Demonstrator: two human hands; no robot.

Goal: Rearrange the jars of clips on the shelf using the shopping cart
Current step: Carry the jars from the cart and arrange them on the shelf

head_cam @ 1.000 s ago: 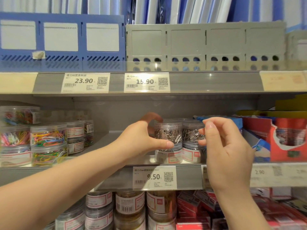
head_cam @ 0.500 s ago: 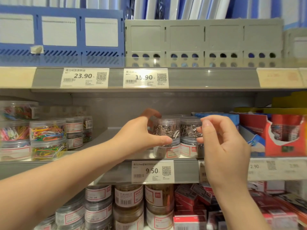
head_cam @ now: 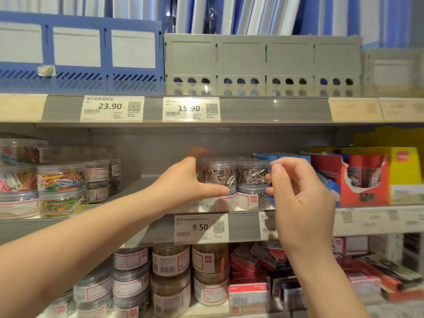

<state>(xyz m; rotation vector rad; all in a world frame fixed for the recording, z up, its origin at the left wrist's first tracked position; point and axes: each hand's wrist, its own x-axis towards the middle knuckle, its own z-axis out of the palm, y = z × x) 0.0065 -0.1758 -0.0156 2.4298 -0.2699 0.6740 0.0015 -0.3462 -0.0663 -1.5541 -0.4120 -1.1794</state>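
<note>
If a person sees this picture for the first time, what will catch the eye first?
The two hands at the middle shelf draw the eye first: the left hand grips a jar of silver clips, and the right hand curls at the neighbouring jar. After that, the jars of coloured clips at the far left stand out.

Left forearm enters from the lower left, reaching up and forward. The left hand (head_cam: 181, 182) wraps a jar of silver clips (head_cam: 218, 175), thumb across its front, fingers behind it. Right forearm rises from the lower right. The right hand (head_cam: 300, 200) shows its back to the camera, fingers curled, index and thumb parted; whether it touches anything cannot be told.
</note>
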